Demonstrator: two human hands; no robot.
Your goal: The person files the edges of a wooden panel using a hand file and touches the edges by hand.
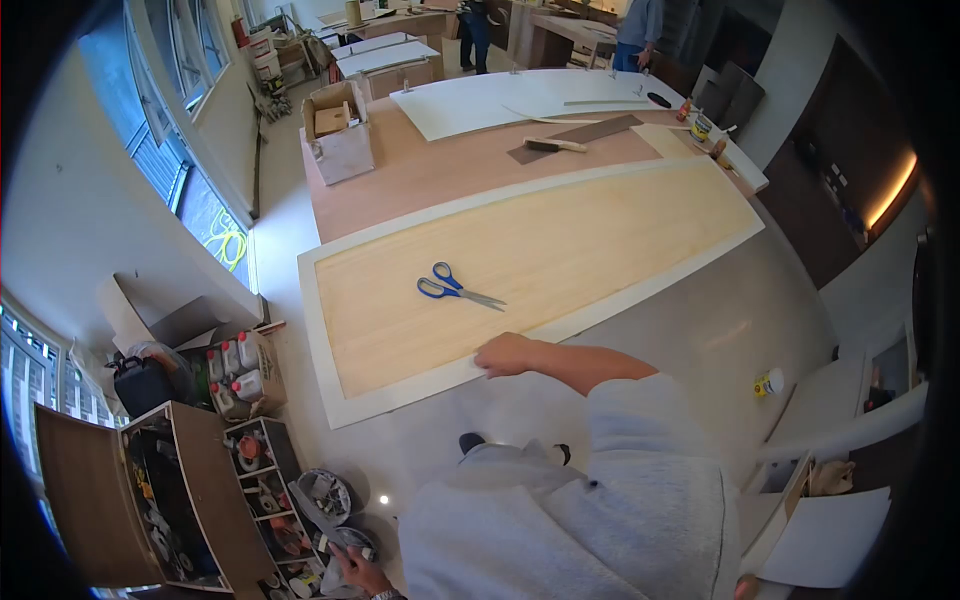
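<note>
My right hand (pixel 505 354) is closed at the near edge of a long wood-coloured panel (pixel 560 250) with a white border, its fingers curled against that edge. Blue-handled scissors (pixel 460 287) lie slightly spread on the panel, beyond this hand. Down at the lower left, my left hand (pixel 362 572) reaches beside a bucket (pixel 352 540) near the floor. Its fingers look apart, and I make out nothing held in them. A second bucket (pixel 325 497) with small items stands just beyond.
A brush (pixel 555 145) and a white sheet (pixel 500 100) lie on the worktable (pixel 400 195) behind the panel, near an open box (pixel 338 140). An open cabinet (pixel 165 500) and shelf unit (pixel 265 480) stand left. Two people (pixel 638 35) are at the back.
</note>
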